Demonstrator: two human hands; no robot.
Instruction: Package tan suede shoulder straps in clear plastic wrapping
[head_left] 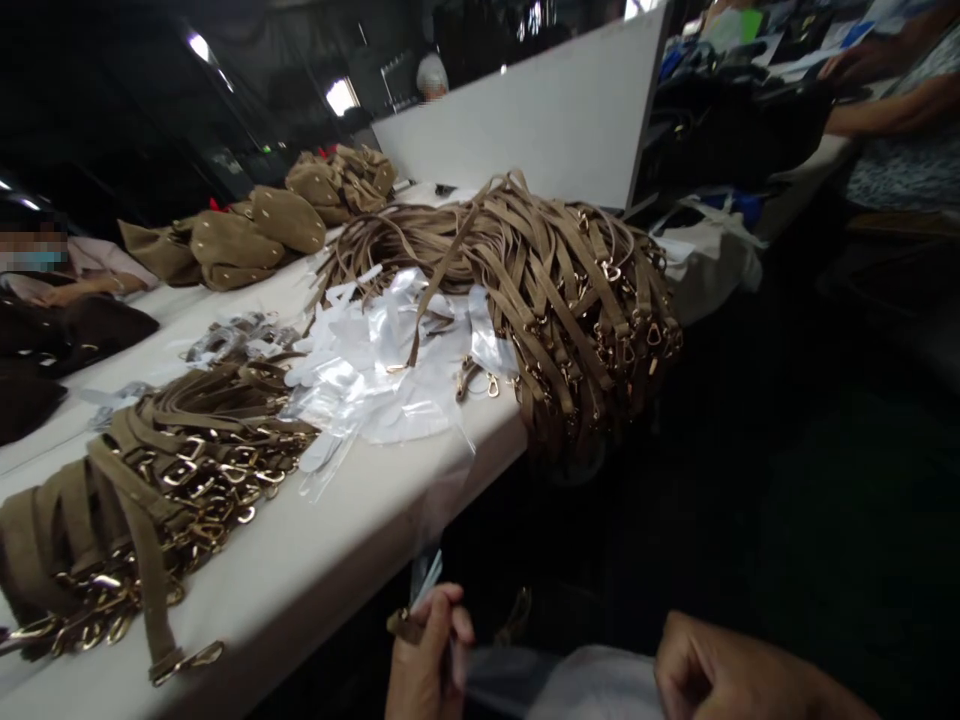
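Brown strap piece (405,627) sits in the left hand (430,648), just off the near edge of the table (360,545) and below its top. I read the left hand as gripping: the thumb lies over the fingers, and the strap end projects on the side toward the table. A strip of clear plastic film (426,575) rises from the same grip; how it joins the strap piece I cannot make out. The right hand (709,668) is well apart at the lower right, with its fingers mostly hidden; I cannot tell whether it is closed or holding anything. Handling, by my judgement: the strap piece should be light, soft and flexible, neither fragile nor slippery, with any metal fitting making its end the heavier part. Take hold on the flat band just behind the end, thumb on one face and fingertips on the other. I would rate the film as thin, slick and easily creased, so pinch it firmly at an edge. On the table, a row of short straps (127,500) with gold-coloured clasps lies at the left, loose clear and white plastic pieces (375,370) lie at the middle, and a large heap of long straps (517,250) hangs over the near edge beyond them.
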